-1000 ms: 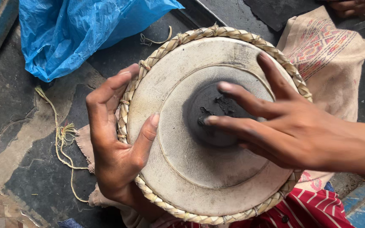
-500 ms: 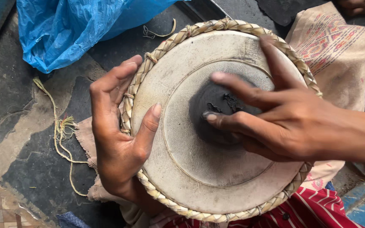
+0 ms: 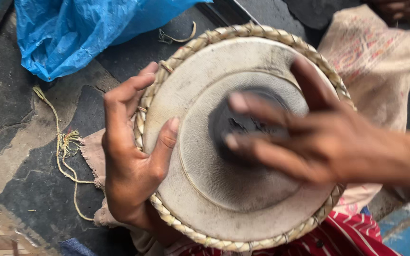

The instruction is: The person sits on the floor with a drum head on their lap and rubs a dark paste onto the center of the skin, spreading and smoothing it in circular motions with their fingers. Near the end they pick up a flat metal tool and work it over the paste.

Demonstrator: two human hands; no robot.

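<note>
A round drum (image 3: pixel 214 189) fills the middle of the frame, its pale skin facing up and ringed by a braided straw-coloured rim (image 3: pixel 243 33). The left hand (image 3: pixel 129 156) clasps the rim at centre left, fingers curled over the outside edge and thumb pressed flat on the skin, a steadying grip. The right hand (image 3: pixel 309 142) reaches in from the right, open and grasping nothing, its blurred fingertips (image 3: pixel 237 102) spread over the dark patch (image 3: pixel 236 125) at the skin's centre. The step in hand looks like rubbing or working that dark patch. The next move probably calls for even fingertip pressure while the left hand keeps the drum steady. A blue plastic sheet (image 3: pixel 72 33) lies at upper left, a sack cloth (image 3: pixel 376 57) at upper right.
</note>
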